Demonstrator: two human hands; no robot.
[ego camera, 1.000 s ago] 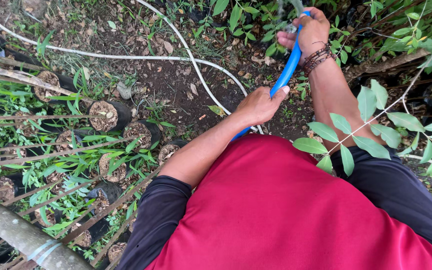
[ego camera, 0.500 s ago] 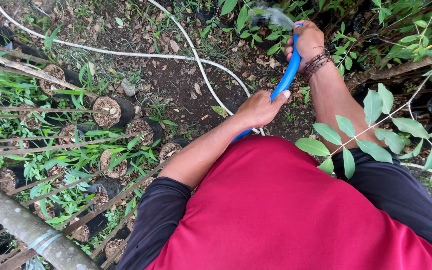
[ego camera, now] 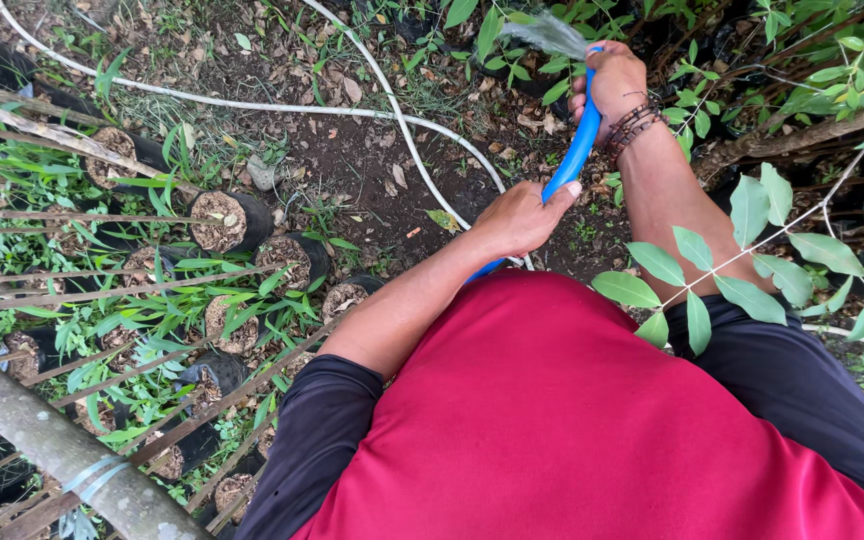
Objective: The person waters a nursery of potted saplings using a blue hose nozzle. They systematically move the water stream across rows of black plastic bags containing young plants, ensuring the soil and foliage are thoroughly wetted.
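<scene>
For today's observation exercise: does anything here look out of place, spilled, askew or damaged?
Nothing stands out. Both the left hand and the right hand grip the blue hose, and water sprays from its end onto the plants. The potted seedlings stand upright.

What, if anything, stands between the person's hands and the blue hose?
Nothing visible does. The right hand grips the blue hose near its spraying end, and the left hand holds it lower down. Both hands close directly on the hose.

Below me bare dark ground (ego camera: pixel 352 160) strewn with dry leaves, a white hose (ego camera: pixel 407 130) snaking over it, black seedling pots (ego camera: pixel 237 215) standing at left, a grey pole (ego camera: pixel 52 445) lying nearby.
</scene>
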